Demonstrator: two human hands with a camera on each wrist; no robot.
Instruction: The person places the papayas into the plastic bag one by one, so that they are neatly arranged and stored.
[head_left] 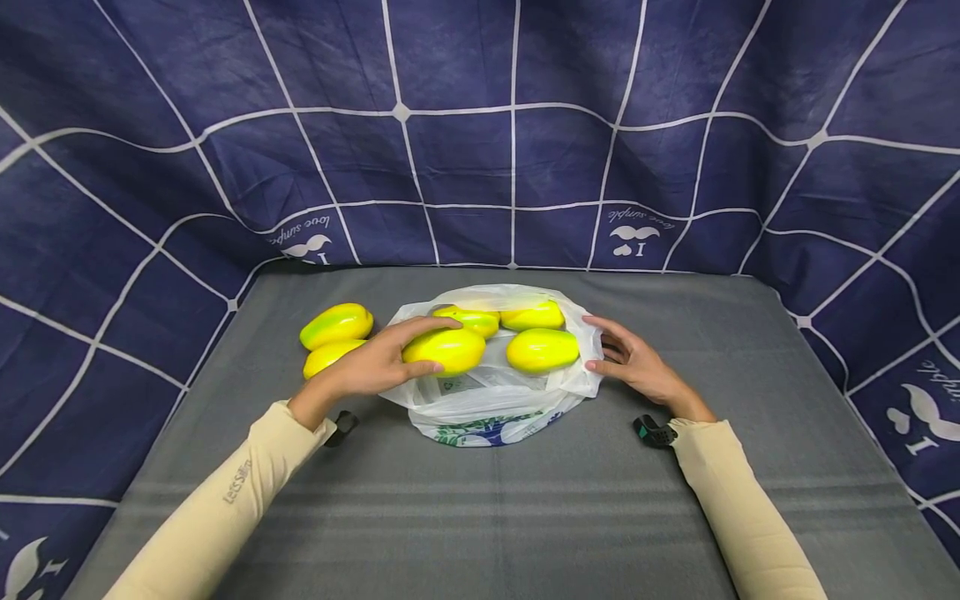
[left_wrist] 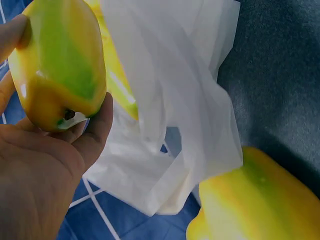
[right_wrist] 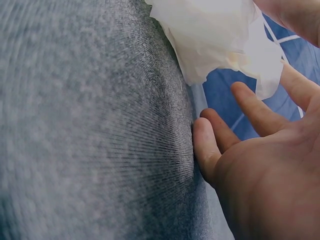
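My left hand [head_left: 381, 360] grips a yellow mango [head_left: 452, 352] over the open mouth of a white plastic bag [head_left: 480, 408]. In the left wrist view, that mango [left_wrist: 60, 65] shows green patches and a dark stem end, with fingers and thumb around it. Inside the bag lie a mango [head_left: 542, 350] on the right and two behind, one at centre [head_left: 474, 322] and one farther right [head_left: 534, 315]. My right hand [head_left: 637, 363] holds the bag's right rim between thumb and index finger. The other fingers hang loose beside the bag in the right wrist view.
Two more mangoes lie left of the bag: one farther back [head_left: 337, 325] and one nearer [head_left: 330, 357], partly hidden by my left hand. A grey cloth [head_left: 495, 517] covers the table. Blue checked fabric [head_left: 465, 158] hangs at the back and both sides.
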